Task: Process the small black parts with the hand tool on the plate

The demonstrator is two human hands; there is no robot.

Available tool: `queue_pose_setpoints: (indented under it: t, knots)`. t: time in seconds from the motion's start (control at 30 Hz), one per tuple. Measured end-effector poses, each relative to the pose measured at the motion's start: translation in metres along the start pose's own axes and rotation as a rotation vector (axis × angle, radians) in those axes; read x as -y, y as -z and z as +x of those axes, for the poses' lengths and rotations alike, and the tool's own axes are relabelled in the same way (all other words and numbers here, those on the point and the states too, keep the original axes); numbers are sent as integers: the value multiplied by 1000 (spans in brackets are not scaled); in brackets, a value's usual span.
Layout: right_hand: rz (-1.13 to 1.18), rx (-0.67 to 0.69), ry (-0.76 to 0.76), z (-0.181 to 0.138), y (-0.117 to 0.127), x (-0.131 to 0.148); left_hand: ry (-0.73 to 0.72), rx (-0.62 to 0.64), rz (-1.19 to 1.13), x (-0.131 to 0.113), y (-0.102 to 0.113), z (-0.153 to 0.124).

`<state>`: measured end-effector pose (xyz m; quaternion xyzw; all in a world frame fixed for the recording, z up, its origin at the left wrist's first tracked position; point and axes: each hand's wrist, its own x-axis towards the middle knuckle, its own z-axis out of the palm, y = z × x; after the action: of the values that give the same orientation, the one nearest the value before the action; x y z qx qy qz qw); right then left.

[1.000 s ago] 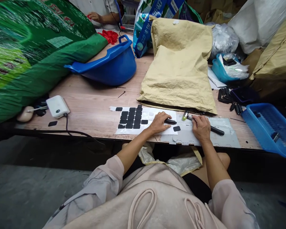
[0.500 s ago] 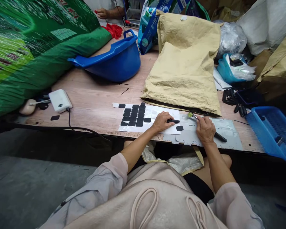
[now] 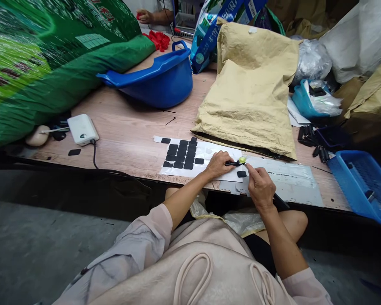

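My left hand (image 3: 219,164) rests on a white backing sheet (image 3: 206,149) and pinches a thin black stick (image 3: 232,163) that points right. My right hand (image 3: 258,185) is closed on a black-handled tool (image 3: 281,201) whose yellow-green tip (image 3: 241,159) meets the end of the black stick. Several black pads (image 3: 181,153) sit in rows on the sheet's left half, and one loose black pad (image 3: 241,173) lies just under the two tips. A grey plastic sheet (image 3: 292,182) lies under my right hand.
A tan paper sack (image 3: 254,89) lies behind the sheets. A blue tub (image 3: 158,84) and a big green bag (image 3: 44,63) fill the back left. A white adapter (image 3: 82,129) with a cable sits left. A blue tray (image 3: 362,182) is at right. Another person's hand (image 3: 144,16) works at the far end.
My right hand has moved left and toward me, bringing the tool's yellow-green tip to the end of the black stick in my left hand. The view has shifted slightly.
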<state>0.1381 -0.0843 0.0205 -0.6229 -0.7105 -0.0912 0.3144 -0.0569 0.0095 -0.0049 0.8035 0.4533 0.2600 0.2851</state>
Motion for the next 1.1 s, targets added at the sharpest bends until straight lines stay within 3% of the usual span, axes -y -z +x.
queue_pose_setpoints:
  t: [0.2, 0.4, 0.6, 0.8, 1.1]
  knots:
    - [30, -45, -23, 6, 6, 10, 13, 11, -8, -3, 1, -1]
    - [-1, 40, 38, -3, -1, 13, 21, 0, -1, -1, -2, 0]
    - [-44, -20, -14, 14, -9, -30, -2, 2, 3, 0, -2, 1]
    - [-73, 73, 69, 26, -25, -83, -18, 18, 36, -5, 1, -1]
    - [-35, 102, -9, 23, -36, -85, -29, 57, 100, -6, 6, -2]
